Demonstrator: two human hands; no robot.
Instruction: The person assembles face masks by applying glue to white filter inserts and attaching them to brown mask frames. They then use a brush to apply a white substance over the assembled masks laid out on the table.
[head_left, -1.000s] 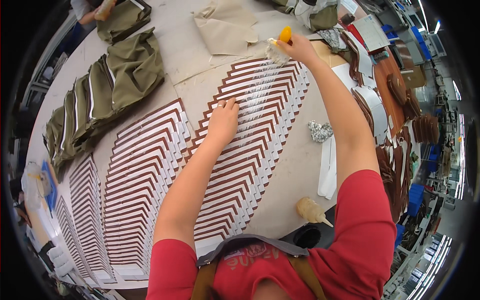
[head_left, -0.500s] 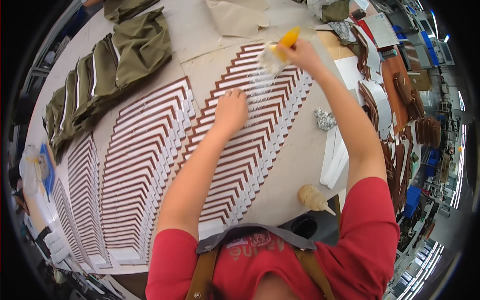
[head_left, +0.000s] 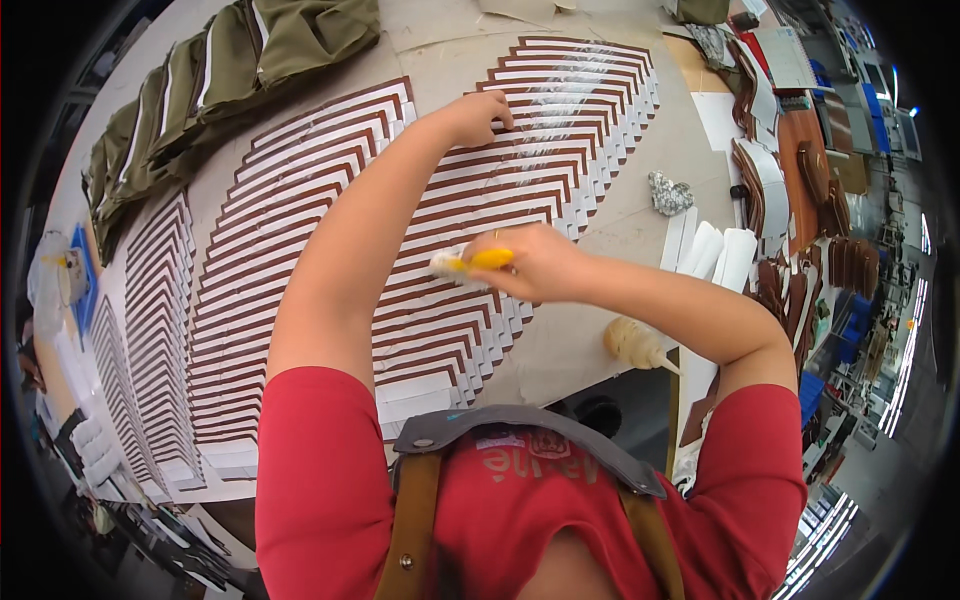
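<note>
the left hand (head_left: 480, 118), fingers curled, whether pinching cannot be told, rests on a slanting column of overlapping brown-edged white strips (head_left: 480, 187); lower right, the right hand (head_left: 532, 262) pinches a yellow-handled, pale-bristled brush (head_left: 492, 259) over those strips.

Pretty bright, even light, with just soft shadows on the tabletop (head_left: 630, 230). The strip lights (head_left: 905, 355) at far right are totally blown out. Right hand (head_left: 535, 262) and brush (head_left: 452, 265) look kinda smeary from motion. Fisheye bends everything near the rim, corners go black.
</note>
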